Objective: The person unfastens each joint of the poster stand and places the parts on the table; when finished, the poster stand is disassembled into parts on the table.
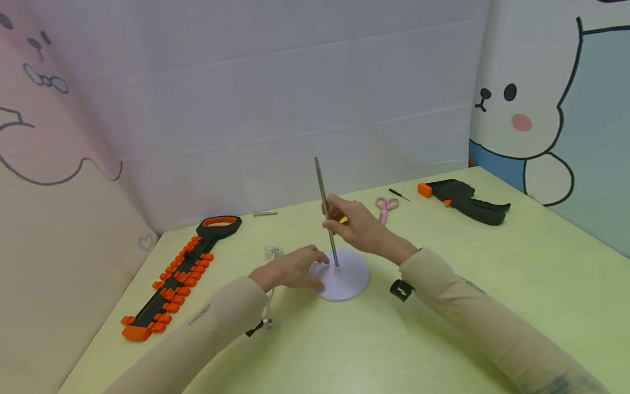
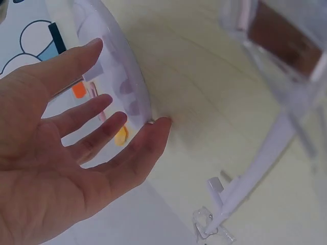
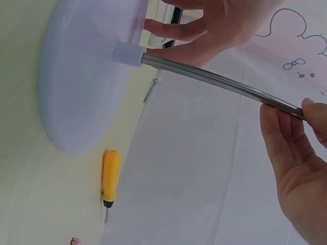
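Note:
A round white base (image 1: 351, 279) lies on the table with a thin metal rod (image 1: 321, 183) standing in its central socket, tilted slightly. My right hand (image 1: 361, 225) pinches the rod between thumb and fingers, partway up. In the right wrist view, the rod's lower end meets the white collar (image 3: 129, 53) of the base. My left hand (image 1: 294, 268) is at the base's left edge with its fingers spread; the left wrist view shows the loosely bent fingers (image 2: 92, 142) beside the rim. Whether they press on it, I cannot tell.
Left of the base lie a white bar with clear clips (image 1: 266, 314) and a black bar with orange tabs (image 1: 169, 284). Behind are a small metal pin (image 1: 266, 213), a yellow screwdriver (image 3: 111, 176), pink scissors (image 1: 385, 210), a black screwdriver (image 1: 400, 194) and a black-orange pistol-grip piece (image 1: 465, 201).

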A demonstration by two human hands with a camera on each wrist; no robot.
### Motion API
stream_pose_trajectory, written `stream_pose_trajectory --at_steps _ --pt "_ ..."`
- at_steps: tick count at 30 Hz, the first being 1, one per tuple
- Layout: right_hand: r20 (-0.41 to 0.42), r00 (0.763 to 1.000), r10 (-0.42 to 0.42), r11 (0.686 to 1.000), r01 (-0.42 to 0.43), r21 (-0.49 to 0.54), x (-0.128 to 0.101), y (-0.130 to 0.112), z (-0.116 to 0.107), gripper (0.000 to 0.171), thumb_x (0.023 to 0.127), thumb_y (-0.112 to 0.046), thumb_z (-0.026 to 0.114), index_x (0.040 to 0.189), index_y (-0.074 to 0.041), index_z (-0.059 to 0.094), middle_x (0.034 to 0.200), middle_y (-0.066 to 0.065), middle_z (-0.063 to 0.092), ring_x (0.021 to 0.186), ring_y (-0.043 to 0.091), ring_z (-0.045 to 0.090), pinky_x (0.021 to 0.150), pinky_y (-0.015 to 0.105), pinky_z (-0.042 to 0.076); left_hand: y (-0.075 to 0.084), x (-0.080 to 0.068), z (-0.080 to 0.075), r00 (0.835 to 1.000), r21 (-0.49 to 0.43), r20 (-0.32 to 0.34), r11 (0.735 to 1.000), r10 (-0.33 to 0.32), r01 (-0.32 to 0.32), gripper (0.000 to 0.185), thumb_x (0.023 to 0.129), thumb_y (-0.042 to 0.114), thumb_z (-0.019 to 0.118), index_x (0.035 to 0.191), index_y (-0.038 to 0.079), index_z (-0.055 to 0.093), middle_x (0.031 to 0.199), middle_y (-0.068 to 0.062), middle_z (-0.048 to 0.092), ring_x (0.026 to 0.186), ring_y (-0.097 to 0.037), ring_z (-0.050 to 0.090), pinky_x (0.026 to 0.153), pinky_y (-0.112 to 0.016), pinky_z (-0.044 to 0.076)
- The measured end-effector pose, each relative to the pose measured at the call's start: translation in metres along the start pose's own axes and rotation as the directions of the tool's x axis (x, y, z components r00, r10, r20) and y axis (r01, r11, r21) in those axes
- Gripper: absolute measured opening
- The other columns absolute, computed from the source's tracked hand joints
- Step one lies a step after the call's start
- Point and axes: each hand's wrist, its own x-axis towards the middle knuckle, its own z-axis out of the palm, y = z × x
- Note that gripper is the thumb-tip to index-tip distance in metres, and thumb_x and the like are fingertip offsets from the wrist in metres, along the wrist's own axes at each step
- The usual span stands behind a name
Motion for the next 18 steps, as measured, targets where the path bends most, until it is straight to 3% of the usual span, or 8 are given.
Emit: stream_pose_trajectory --at_steps 5,18 --pt "-0.018 1.0 -0.005 1.0 0.005 0.013 -0.0012 -0.0003 0.0003 0.015 0.089 0.001 0.063 0.1 -0.002 0.053 0.082 0.007 0.06 0.075 0.019 0.063 0.068 0.026 0.055 -0.0007 0.0035 0.0026 1.0 0.0 -0.006 1.0 0.019 -0.019 0.047 0.079 0.018 0.079 0.12 0.003 0.062 0.119 -0.011 0.052 0.107 -0.023 0.051 0.095 -0.037 0.042" --pt "-0.037 0.999 -0.026 1.0 0.026 0.011 -0.0016 0.0041 0.0037 0.015 0.089 0.001 0.063 0.099 -0.002 0.052 0.081 0.007 0.061 0.074 0.019 0.063 0.067 0.026 0.055 -0.0011 0.009 0.0054 1.0 0.004 -0.006 1.0 -0.001 0.001 0.053 0.077 0.019 0.08 0.123 0.001 0.062 0.124 -0.013 0.05 0.112 -0.025 0.05 0.096 -0.038 0.041"
